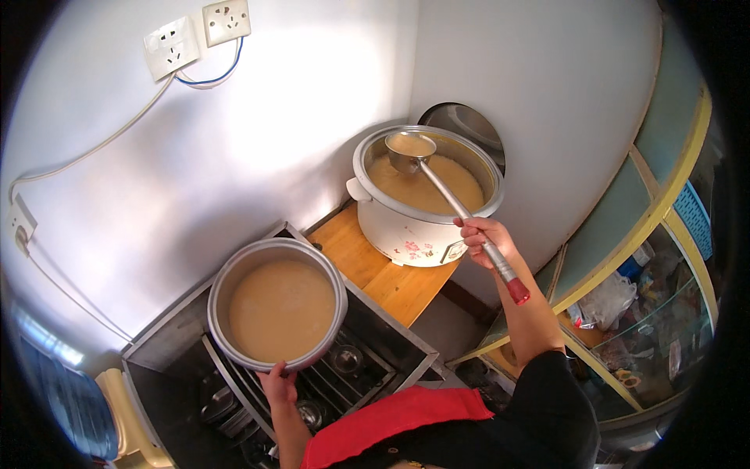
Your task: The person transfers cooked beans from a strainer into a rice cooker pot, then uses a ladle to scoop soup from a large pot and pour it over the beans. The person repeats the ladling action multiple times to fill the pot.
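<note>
My right hand (483, 238) is closed around the long metal handle of a ladle (447, 190) with a red end. The ladle's bowl, full of tan liquid, is over the far left part of a large white rice cooker (422, 234) with printed flowers. More of the same tan liquid (426, 184) fills much of the cooker. Down to the left, my left hand (280, 384) grips the near rim of a round metal pot (221, 313), thumb on top and fingers mostly hidden below. Tan liquid (281, 311) lies in this pot too, which is over the stove.
The cooker stands on a wooden board (355, 254) beside the gas stove (375, 367). Behind it, a round metal lid (469, 125) leans against the wall. A yellow-framed glass cabinet (625, 266) rises at right. Sockets (172, 48) and cords are on the left wall; a blue water bottle (66, 406) stands lower left.
</note>
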Demonstrator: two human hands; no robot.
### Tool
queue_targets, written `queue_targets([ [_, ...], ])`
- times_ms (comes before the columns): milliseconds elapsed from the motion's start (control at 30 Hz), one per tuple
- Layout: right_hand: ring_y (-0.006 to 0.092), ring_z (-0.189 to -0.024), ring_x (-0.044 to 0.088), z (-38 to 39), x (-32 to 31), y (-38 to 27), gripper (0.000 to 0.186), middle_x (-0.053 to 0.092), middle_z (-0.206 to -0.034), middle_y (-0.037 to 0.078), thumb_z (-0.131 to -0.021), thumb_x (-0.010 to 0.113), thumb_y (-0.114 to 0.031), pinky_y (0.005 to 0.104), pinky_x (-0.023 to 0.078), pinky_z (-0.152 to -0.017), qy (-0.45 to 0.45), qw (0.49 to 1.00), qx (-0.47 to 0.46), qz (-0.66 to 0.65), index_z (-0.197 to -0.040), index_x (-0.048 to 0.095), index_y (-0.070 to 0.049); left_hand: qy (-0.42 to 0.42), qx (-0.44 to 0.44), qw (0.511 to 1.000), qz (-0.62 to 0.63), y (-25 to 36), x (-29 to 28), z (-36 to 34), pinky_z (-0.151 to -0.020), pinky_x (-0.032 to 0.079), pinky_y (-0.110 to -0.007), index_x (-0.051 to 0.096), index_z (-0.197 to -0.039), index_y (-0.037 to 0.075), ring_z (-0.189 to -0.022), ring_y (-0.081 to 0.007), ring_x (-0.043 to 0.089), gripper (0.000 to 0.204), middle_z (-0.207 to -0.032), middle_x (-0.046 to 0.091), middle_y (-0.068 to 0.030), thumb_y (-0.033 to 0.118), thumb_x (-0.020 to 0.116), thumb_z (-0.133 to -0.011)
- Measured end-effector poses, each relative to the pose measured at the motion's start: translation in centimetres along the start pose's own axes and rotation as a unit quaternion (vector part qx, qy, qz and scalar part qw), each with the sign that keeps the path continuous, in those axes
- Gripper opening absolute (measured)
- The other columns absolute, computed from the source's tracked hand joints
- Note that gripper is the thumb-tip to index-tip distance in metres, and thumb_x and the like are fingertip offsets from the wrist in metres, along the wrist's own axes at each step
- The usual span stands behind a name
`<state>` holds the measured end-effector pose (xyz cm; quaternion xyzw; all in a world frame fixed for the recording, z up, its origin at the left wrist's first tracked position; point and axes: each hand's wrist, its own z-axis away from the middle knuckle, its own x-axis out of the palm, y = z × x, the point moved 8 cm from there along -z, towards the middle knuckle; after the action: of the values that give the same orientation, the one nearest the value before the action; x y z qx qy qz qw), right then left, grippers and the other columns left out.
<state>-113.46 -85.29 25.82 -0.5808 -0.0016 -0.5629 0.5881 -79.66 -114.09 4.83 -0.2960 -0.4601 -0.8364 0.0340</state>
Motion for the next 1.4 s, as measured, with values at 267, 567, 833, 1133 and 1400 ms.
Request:
queue_targets([
  [267,0.0044,-0.04,0.038,5.3,2.6,-1.9,0.025,0.039,-0.057,0.0,-0.08,0.043,-0.008,0.0162,0.033,-0.029,-0.059,0.997,-0.028,0.027,-0.101,0.039,0.007,-0.017,-0.003,0.999,0.038,0.3,0.8,0.6,-0.073,0.044,-0.043,0.018,-0.123,0.018,-0.098,-0.0267,0.044,0.068,-0.115,0.038,-0.01,-0.008,0.045,-0.067],
  [567,0.0061,-0.038,0.04,8.9,6.2,0.6,0.03,0.037,-0.056,0.002,-0.08,0.042,-0.005,0.0173,0.034,-0.027,-0.147,0.989,0.015,0.023,-0.104,0.036,0.011,-0.018,0.002,1.0,0.013,0.3,0.4,0.1,-0.069,0.046,-0.041,0.021,-0.121,0.015,-0.096,-0.0261,0.046,0.064,-0.113,0.04,-0.0094,-0.006,0.047,-0.067],
  [833,0.0089,-0.035,0.043,10.5,8.6,6.5,0.037,0.048,-0.058,0.013,-0.072,0.052,-0.003,0.0201,0.035,-0.026,-0.148,0.979,0.133,0.053,-0.102,0.036,0.012,-0.011,-0.003,1.0,0.0,-0.1,-0.3,-0.1,-0.065,0.046,-0.037,0.021,-0.121,0.015,-0.095,-0.0247,0.047,0.061,-0.112,0.041,-0.009,-0.004,0.048,-0.07],
  [1133,0.0085,-0.033,0.038,10.0,9.6,12.4,0.034,0.04,-0.053,0.006,-0.074,0.053,-0.006,0.0191,0.029,-0.029,-0.143,0.931,0.264,0.209,-0.102,0.041,0.008,0.031,-0.023,0.999,-0.002,0.8,0.5,1.1,-0.069,0.044,-0.042,0.019,-0.121,0.014,-0.1,-0.0258,0.043,0.061,-0.116,0.036,-0.0108,-0.004,0.047,-0.07],
  [1400,0.0087,-0.036,0.041,8.9,10.5,13.5,0.031,0.044,-0.052,0.003,-0.073,0.048,-0.002,0.0191,0.031,-0.032,-0.105,0.871,0.248,0.41,-0.102,0.044,0.006,0.033,-0.019,0.999,-0.016,0.5,0.2,0.5,-0.056,0.045,-0.032,0.021,-0.119,0.014,-0.089,-0.021,0.049,0.059,-0.11,0.042,-0.0076,0.0,0.05,-0.07],
])
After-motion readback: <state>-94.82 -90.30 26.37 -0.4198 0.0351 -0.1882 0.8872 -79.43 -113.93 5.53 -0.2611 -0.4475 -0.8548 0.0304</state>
